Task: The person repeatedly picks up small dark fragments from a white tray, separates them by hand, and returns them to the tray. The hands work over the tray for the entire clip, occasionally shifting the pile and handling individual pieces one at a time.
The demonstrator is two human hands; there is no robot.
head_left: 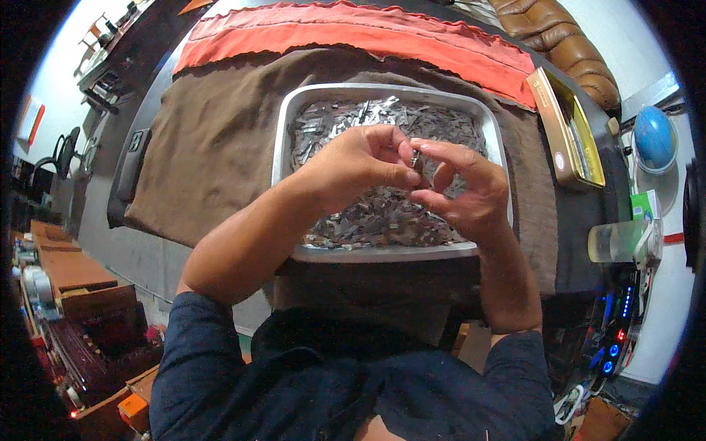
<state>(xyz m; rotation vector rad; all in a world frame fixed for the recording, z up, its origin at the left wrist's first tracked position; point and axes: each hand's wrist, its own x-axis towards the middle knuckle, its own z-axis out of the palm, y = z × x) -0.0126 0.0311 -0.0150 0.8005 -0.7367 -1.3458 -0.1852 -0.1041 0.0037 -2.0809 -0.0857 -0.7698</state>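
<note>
A rectangular metal tray (279,140) in front of me holds a heap of small flat metal pieces (382,213). Above its middle my two hands meet. Between their fingertips is a small metal piece (416,158), held upright. My left hand (360,158) pinches it from the left with thumb and forefinger. From the right, my right hand (471,184) grips the same piece, its fingers curved and the thumb below. Fingers cover part of the piece, so its exact shape is hard to make out.
A brown cloth (213,147) lies under the tray, with a red cloth (353,33) along the far side. An open cardboard box (562,136) stands at the right, near a lidded clear pitcher (614,242). A dark phone-like object (134,158) is at the table's left edge.
</note>
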